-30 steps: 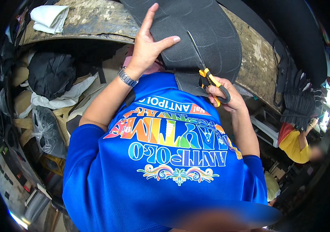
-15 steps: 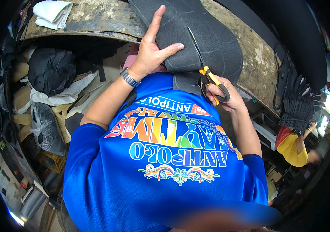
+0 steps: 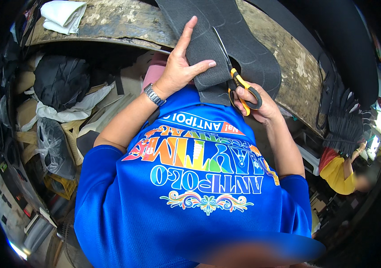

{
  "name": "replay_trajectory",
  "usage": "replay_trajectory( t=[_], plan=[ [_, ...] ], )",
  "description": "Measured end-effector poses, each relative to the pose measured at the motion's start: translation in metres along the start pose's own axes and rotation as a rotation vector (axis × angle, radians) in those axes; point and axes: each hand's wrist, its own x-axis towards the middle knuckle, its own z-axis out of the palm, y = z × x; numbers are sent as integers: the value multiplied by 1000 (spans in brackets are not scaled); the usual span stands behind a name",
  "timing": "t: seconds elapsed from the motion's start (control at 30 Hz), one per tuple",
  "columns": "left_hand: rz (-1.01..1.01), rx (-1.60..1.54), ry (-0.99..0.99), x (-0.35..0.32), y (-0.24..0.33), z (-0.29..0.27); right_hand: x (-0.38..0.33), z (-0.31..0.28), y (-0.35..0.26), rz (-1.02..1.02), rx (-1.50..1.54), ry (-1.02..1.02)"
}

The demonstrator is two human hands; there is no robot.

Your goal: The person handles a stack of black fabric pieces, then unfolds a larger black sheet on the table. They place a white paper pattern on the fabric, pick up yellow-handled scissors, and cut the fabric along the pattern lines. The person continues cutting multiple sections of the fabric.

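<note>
A dark grey fabric-like sheet (image 3: 257, 58) with pale drawn outlines lies over the bench edge and hangs toward my lap. My right hand (image 3: 262, 105) is closed round the yellow-and-black handles of a pair of scissors (image 3: 241, 81). Their blades reach away from me along the sheet, and a cut gap shows beside them near the handles. To the left, my left hand (image 3: 179, 71) holds the sheet, index finger stretched out and thumb spread toward the blades. Its other fingers are mostly hidden. A metal-banded watch circles my left wrist.
A worn wooden bench (image 3: 123, 20) runs across the far side, with a folded white cloth (image 3: 63, 15) at its left. Black material (image 3: 63, 82) and a plastic-wrapped bundle (image 3: 56, 147) are piled at left. Far right, a person in yellow (image 3: 340, 174) is near hanging black strips (image 3: 344, 129).
The scissors have shifted slightly away from me and left, and the gap in the sheet beside them has widened. My left hand has moved a little nearer and right with the sheet.
</note>
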Motion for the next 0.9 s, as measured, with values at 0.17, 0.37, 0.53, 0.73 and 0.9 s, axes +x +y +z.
replay_trajectory(
  t=[0.17,0.37,0.53,0.73,0.9],
  plan=[
    [-88,19,45,10,11,-6,-2,3,2,1,31,24],
    [-225,-104,108,42,9,-28,-3,0,-1,23,-2,28],
    [-177,-107,10,28,-1,-21,4,-2,-3,-8,-28,-83],
    [-128,-59,77,16,-5,-17,10,3,2,-24,0,-45],
    [-104,-82,58,17,-4,-19,10,6,1,-22,50,-7]
  ],
)
